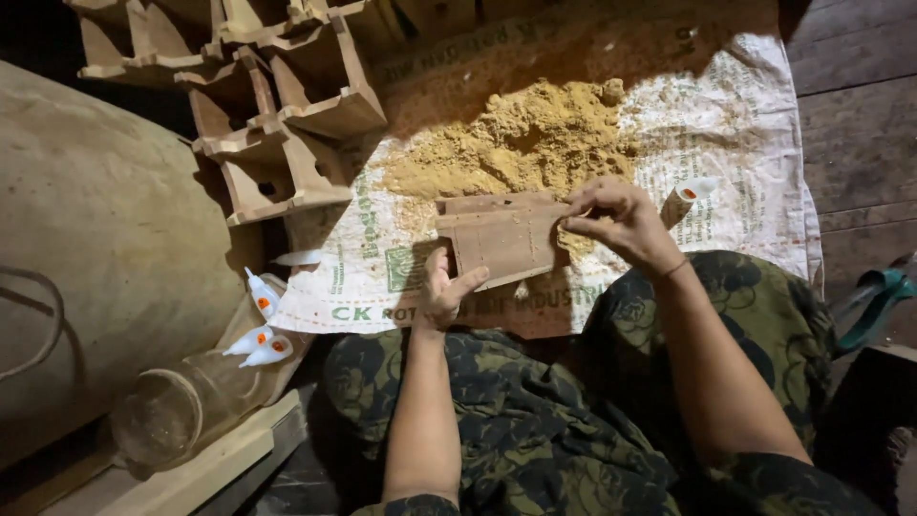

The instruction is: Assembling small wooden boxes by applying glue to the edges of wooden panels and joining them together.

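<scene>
Centre frame: wood piece [503, 237] held over sack [755, 143]. Left hand [441, 291] grip clamped on its lower edge, right hand [616, 218] pinching its right end. Sawdust [516, 143] behind; glue tubes [260, 330] lower left; wooden frames [277, 105] upper left.

A woodcraft workshop: stacked wooden pieces [277, 105], sawdust heap [521, 143], glue bottles [260, 330].

Dim edges, bright central pool of light, wide-angle bending.

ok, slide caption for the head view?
Both hands, left and right, hold a flat brown wooden piece over yellowish sawdust.
</scene>
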